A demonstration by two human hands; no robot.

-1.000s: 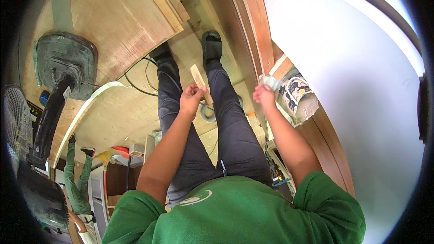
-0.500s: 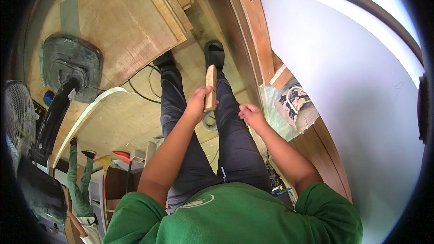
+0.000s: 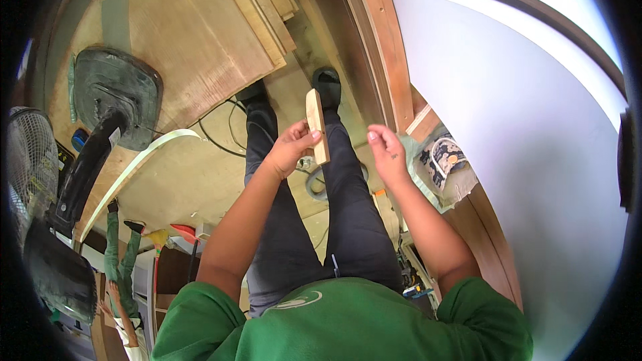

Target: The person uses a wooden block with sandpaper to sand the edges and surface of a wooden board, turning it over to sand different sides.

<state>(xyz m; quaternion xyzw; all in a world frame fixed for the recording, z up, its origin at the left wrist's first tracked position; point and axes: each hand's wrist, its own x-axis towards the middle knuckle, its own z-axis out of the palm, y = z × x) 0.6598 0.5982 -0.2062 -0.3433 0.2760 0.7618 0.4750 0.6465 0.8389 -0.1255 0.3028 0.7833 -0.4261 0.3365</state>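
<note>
My left hand grips a short, pale wooden block with a curved upper end, the thumb pressed on its face and the fingers partly hidden. The block stands roughly upright over my right leg. To its right, apart from it, my right hand is raised with curled fingers and the thumb against them. Whatever may be inside those fingers is hidden. Below the block, a grey ring-shaped roll shows partly behind my leg.
Stacked plywood sheets lie ahead on the left, with a black fan base on them. A pale curved strip and black cable lie nearby. A large white panel and patterned cap are right. Another person stands far left.
My right hand has risen, its thumb now pointing upward. The left hand has shifted slightly right with the block and shows its thumb more. The whole view has shifted a little.
</note>
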